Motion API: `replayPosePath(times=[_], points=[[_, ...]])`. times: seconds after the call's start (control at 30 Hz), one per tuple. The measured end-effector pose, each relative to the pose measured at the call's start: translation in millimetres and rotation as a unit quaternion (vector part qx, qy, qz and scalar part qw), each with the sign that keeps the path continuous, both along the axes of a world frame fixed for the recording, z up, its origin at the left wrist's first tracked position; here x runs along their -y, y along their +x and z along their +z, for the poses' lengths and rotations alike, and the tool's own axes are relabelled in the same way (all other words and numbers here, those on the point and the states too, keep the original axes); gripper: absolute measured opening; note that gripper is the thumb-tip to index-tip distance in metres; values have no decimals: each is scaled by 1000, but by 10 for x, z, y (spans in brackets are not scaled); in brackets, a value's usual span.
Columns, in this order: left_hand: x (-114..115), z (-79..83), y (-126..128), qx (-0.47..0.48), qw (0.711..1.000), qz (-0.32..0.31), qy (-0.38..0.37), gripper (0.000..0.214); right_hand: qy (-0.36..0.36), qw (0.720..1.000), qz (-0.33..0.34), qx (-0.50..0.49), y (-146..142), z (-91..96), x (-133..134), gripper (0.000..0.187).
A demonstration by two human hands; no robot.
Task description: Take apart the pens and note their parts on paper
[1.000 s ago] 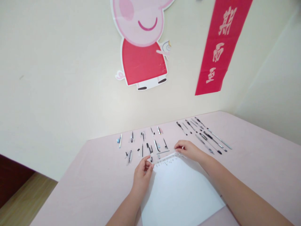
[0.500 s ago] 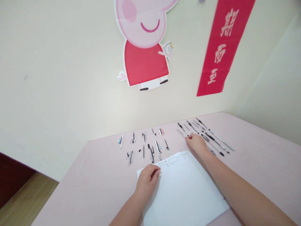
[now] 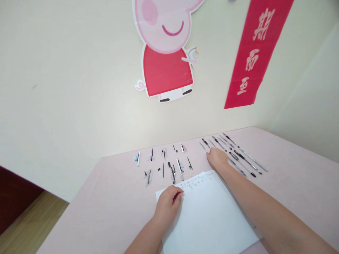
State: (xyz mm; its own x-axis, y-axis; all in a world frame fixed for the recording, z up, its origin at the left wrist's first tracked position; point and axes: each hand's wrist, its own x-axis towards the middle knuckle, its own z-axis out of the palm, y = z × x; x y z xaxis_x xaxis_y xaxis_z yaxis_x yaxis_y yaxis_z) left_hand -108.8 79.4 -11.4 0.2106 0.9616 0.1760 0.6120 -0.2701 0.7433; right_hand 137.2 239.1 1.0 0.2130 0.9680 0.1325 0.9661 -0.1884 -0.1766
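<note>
My right hand (image 3: pixel 217 158) is at the left edge of the right-hand group of pens, its fingers closed at the near end of a thin pale refill-like stick (image 3: pixel 202 145). The fingertips hide that end. Beside it lies a black-gripped pen (image 3: pixel 204 141), with several more pens, such as a clear-barrelled one (image 3: pixel 243 164), to the right. My left hand (image 3: pixel 168 204) rests curled on the upper left part of a white sheet of paper (image 3: pixel 209 215), thumb and forefinger together, with nothing seen in them. Small handwriting runs along the sheet's top edge.
Several pen parts lie in two rows on the pink tabletop (image 3: pixel 106 211), among them a white pen barrel (image 3: pixel 139 158) and a black refill (image 3: pixel 163 170). Behind the table the wall carries a pig cutout (image 3: pixel 168 70) and a red banner (image 3: pixel 256 56).
The whole view has shifted slightly. My right hand has moved a little left and away from me, and the thin stick sits slightly farther back. My left hand stays on the paper.
</note>
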Motion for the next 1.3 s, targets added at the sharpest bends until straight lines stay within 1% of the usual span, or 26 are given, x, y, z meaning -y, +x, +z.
replayPosePath(times=[0.17,0.23,0.33,0.43,0.5,0.6,0.7,0.8,0.9,1.03,1.17,1.3], points=[[-6,-13,-7,5,1000,-4,5,20,4,1000,7,10,-1,29,46,30],[-6,-10,-6,3,1000,-4,3,20,15,999,28,12,-5,41,115,28],[-2,-1,-3,-3,1000,-1,1,19,25,994,108,-5,-9,39,257,23],[6,8,-2,-4,1000,-2,4,19,10,983,176,-53,8,11,373,21],[11,9,-4,-2,1000,-5,6,19,-15,973,207,-96,25,-17,405,21],[14,4,-6,-3,1000,-6,3,20,-80,951,245,-172,37,-53,407,20],[15,3,-7,-6,1000,-6,3,20,-142,926,247,-248,22,-67,421,12],[19,15,-7,-10,1000,-8,3,20,-166,915,242,-276,-3,-57,470,12],[28,44,-10,-17,1000,-11,10,20,-174,915,247,-270,-23,-46,520,8],[44,104,-11,-28,999,-17,22,20,-173,921,246,-247,-76,-59,561,6],[62,151,2,-48,998,-21,29,21,-169,928,254,-216,-194,-94,602,9],[76,140,14,-48,998,-26,26,20,-155,934,268,-180,-323,-99,642,14]])
